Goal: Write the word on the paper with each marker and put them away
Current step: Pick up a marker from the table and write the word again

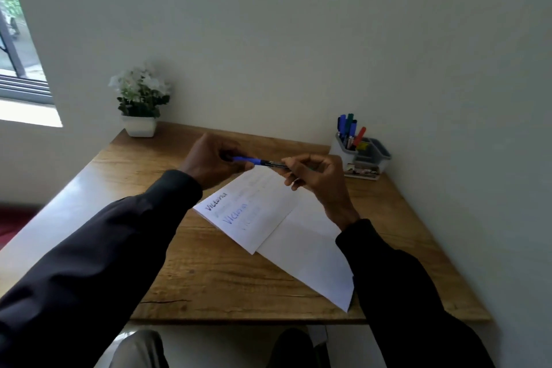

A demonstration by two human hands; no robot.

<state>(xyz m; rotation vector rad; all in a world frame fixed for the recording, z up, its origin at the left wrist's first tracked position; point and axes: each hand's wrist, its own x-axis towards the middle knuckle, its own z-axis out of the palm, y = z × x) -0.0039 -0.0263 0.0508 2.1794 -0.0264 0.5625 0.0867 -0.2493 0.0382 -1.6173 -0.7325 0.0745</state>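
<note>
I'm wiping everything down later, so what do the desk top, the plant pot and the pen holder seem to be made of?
Desk top: wood or wood-look laminate, with visible grain, a dark crack-like line and a soft sheen at its left edge.
Plant pot: white and smooth, probably glazed ceramic or plastic; I cannot tell which.
Pen holder: grey and matte with moulded compartments, likely plastic.

pale wall (298,24), wooden desk (227,281), bright window (18,39) left

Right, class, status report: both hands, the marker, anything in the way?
Left hand pinches cap end of blue marker; right hand grips its barrel. Marker held above the paper, word written several times. Nothing between hands and pen holder.
</note>
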